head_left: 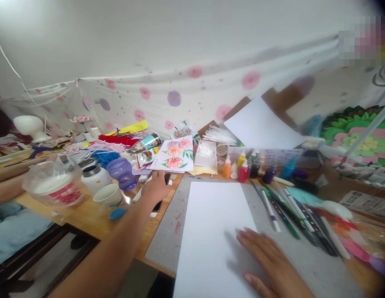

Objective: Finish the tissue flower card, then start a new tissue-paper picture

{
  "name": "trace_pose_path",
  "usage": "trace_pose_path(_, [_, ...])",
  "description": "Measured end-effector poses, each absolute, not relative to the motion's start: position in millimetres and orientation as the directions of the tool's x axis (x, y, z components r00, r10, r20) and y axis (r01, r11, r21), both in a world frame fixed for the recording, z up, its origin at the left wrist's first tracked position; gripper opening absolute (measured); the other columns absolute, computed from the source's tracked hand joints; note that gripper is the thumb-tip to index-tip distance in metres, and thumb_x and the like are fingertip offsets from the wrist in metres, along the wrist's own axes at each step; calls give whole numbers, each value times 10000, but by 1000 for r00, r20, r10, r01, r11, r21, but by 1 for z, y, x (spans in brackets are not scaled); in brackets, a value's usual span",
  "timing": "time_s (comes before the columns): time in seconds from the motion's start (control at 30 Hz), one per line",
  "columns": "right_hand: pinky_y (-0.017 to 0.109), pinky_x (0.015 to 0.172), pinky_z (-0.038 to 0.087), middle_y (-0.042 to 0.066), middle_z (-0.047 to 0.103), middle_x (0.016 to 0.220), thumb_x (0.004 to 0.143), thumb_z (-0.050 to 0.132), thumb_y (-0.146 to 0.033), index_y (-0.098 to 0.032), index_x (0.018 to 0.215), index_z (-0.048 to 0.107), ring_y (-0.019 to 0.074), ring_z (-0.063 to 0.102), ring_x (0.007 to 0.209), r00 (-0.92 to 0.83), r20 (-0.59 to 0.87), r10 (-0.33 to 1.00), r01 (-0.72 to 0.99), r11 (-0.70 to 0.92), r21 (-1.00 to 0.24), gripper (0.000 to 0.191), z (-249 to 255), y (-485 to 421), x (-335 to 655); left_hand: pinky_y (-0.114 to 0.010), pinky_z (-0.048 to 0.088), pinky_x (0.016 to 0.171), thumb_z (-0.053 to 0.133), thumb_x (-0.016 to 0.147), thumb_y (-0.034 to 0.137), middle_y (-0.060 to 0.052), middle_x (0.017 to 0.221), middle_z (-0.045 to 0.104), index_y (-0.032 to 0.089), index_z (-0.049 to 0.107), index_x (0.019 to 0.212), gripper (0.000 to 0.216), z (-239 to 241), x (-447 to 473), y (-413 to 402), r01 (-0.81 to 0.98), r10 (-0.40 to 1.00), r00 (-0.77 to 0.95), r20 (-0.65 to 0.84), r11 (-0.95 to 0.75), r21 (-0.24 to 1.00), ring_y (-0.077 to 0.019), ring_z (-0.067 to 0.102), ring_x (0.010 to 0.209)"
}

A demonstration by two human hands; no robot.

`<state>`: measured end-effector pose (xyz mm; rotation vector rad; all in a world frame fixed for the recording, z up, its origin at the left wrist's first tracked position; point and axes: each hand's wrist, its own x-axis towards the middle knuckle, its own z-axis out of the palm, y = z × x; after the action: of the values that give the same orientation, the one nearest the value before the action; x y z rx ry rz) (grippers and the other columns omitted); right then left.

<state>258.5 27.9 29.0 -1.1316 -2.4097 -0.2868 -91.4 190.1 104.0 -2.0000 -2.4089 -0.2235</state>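
Observation:
My right hand [269,256] is over the lower right of a blank white sheet of paper [215,223], its fingers spread and holding nothing. The sheet lies on a grey cutting mat [170,225]. My left hand [156,188] stretches forward to the left of the mat, with its fingers extended near the lower edge of a flower picture [175,154]. Beneath that hand lies a dark, flat, phone-like object [157,205], partly hidden by it. The left fingertips are small and slightly blurred; whether they touch the picture I cannot tell.
Paint bottles [243,171] stand behind the mat. Several pens and brushes [291,213] lie at its right. Left of my arm are a cup [108,196], a purple container [122,171] and a bagged tub [60,188]. Another person's arm [12,190] rests at far left.

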Motion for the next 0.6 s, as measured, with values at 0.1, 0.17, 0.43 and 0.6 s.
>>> trace_pose_path(0.1, [422,840,572,61,583,1309,818,603,-434,-236,1339,517,285,619,1120,-551,493,673,768,640,-16,563,27,28,259,-484,468,841,508,789,421,-182,1316,448,201,393,1282,553,107,-97,182,984,983,-145,110,131,124,-359,593,1047])
trace_pose_path(0.17, [420,833,574,55,581,1313,817,604,-432,-245,1342,509,283,619,1120,-552,506,663,766,642,-6,565,26,28,260,-479,460,885,542,762,430,-161,1368,423,218,371,1316,617,110,-104,176,986,988,-96,120,77,150,-360,557,1123])
trace_pose_path(0.43, [403,767,586,34,620,1266,806,599,-430,-254,1350,472,268,658,1051,-592,549,590,737,671,74,586,13,34,266,-406,475,928,442,840,385,-116,1261,559,183,435,1284,488,110,-155,129,938,972,-39,233,-45,343,-258,574,1118])
trace_pose_path(0.6, [420,856,545,23,566,1339,847,538,-400,-295,1439,356,280,617,1122,-547,523,653,761,649,-14,629,-14,36,277,-361,488,923,375,870,357,-87,1220,574,199,637,983,326,100,-172,104,889,952,20,304,-157,431,-228,561,1128])
